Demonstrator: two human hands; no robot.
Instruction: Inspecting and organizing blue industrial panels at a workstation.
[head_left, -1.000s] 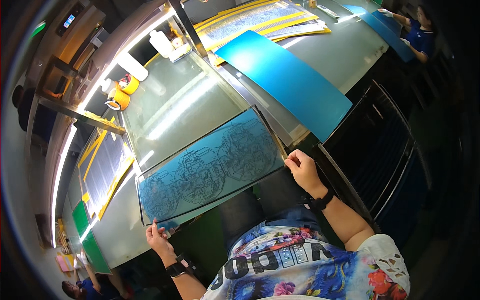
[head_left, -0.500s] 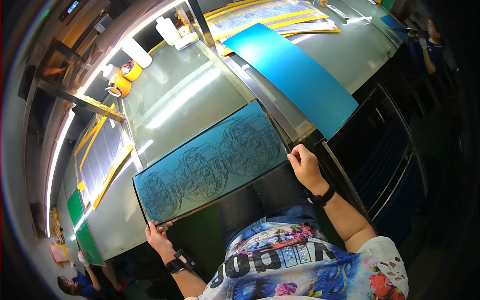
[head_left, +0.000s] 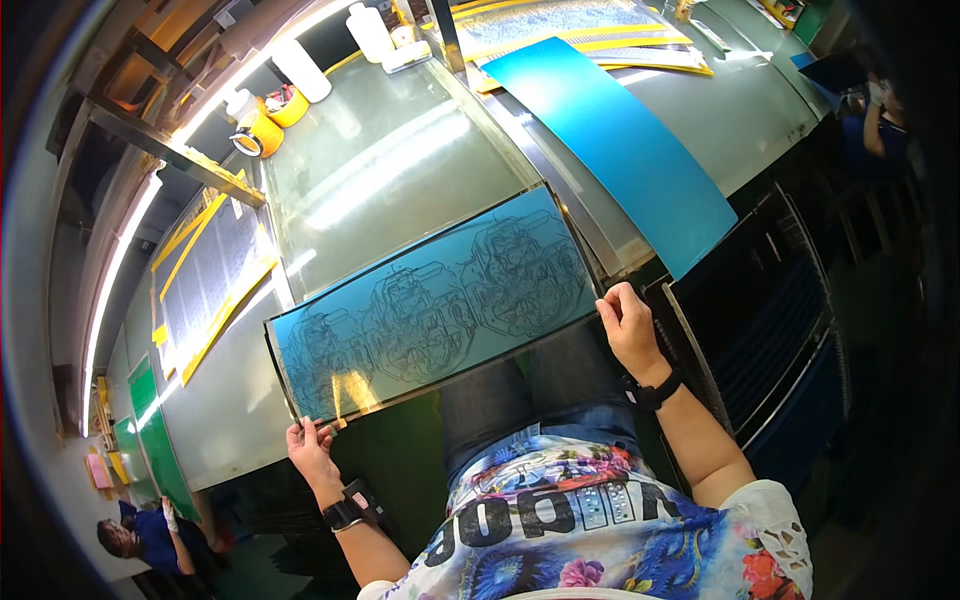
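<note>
While left hand (head_left: 312, 448) pinches the blue patterned sheet (head_left: 435, 305) at its near-left corner | right hand (head_left: 628, 326) grips its right edge | sheet spans the glass counter (head_left: 390, 160) near edge | plain blue sheet (head_left: 610, 140) lies beyond, apart.

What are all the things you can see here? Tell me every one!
patterned sheet: one, blue with dark line drawings, held over the table edge
glass table: one, pale green, in front of the person
plain sheet: one, bright blue, lying on the table to the right
tape rolls: two, yellow, far left of the table
bottles: about three, white, far edge
other people: two, in blue, lower left and upper right
left hand: holds the patterned sheet's near left corner
right hand: holds its right edge
</note>
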